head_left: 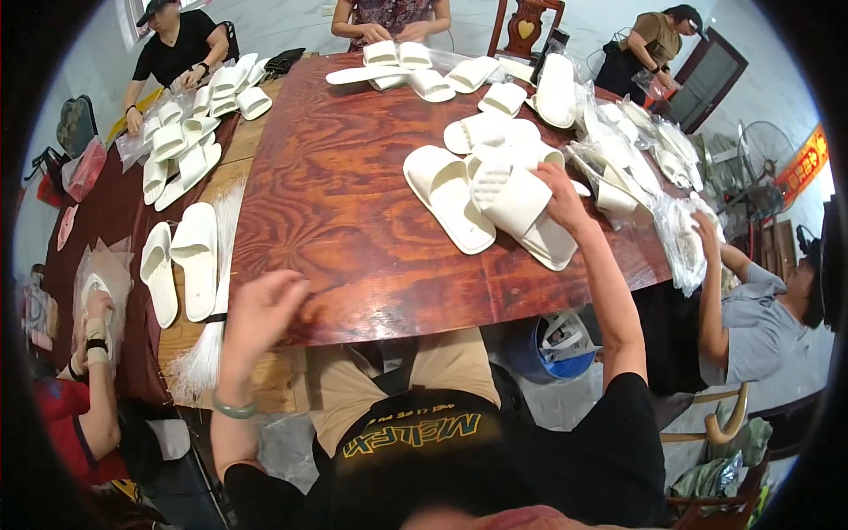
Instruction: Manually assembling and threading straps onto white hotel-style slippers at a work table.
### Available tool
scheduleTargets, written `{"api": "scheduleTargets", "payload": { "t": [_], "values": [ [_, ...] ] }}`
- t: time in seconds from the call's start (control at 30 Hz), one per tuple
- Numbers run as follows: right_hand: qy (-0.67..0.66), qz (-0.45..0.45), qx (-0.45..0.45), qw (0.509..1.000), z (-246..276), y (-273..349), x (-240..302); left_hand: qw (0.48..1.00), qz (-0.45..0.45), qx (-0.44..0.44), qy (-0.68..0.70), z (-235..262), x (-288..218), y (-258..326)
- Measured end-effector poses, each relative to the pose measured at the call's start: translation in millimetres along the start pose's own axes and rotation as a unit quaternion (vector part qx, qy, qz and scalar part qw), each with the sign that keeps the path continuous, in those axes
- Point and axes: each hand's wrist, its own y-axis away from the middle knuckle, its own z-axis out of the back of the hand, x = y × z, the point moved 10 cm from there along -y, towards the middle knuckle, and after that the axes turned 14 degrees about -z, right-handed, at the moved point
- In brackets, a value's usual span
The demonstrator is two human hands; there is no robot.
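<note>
honestly, looks like i'm somewhere in the middle of this slipper sorting. my right hand [558,199] is stretched out across the wooden table [353,221] and is grasping a white slipper [517,205] by its strap end, with the slipper lying on top of a small heap of others just beside another white slipper [446,196] lying flat. my left hand [261,309] sits at the near table edge, fingers curled in, but i can't tell if there's anything pinched in it. right by it there's a bundle of thin white strands [205,353] hanging off the side bench. done so far, i'd guess: the clear bagged slippers [636,168] piled on the right. left to do: plenty of loose ones, like the pair on the bench [181,261] and more at the far end.
</note>
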Motion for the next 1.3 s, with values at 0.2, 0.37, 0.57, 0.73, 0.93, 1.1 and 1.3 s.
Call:
{"api": "scheduleTargets", "payload": {
  "t": [0.2, 0.37, 0.57, 0.73, 0.93, 1.1, 1.3],
  "values": [
    [-0.039, -0.041, -0.093, 0.994, 14, 44, 84, 0.981, -0.122, 0.152, -0.008, -124, -65, -17],
    [-0.134, -0.019, -0.114, 0.984, -61, 53, 164, 0.996, -0.065, -0.041, 0.054, -125, -30, -37],
    [-0.123, 0.005, 0.076, 0.989, -154, 51, 183, 0.976, -0.011, -0.005, -0.218, -56, 49, -48],
    [-0.150, 0.058, -0.044, 0.986, -114, 61, 154, 0.975, 0.094, 0.004, -0.204, -33, 80, -37],
    [0.217, -0.047, -0.057, 0.973, -134, 16, 69, 0.957, 0.053, 0.063, -0.277, -60, 67, -53],
    [0.054, -0.104, -0.217, 0.969, -65, 43, 71, 0.984, 0.011, -0.009, -0.176, -47, 31, -43],
    [-0.416, 0.002, -0.018, 0.909, -67, 98, 177, 0.966, -0.037, -0.161, 0.200, -85, -36, -12]
  ]
}}
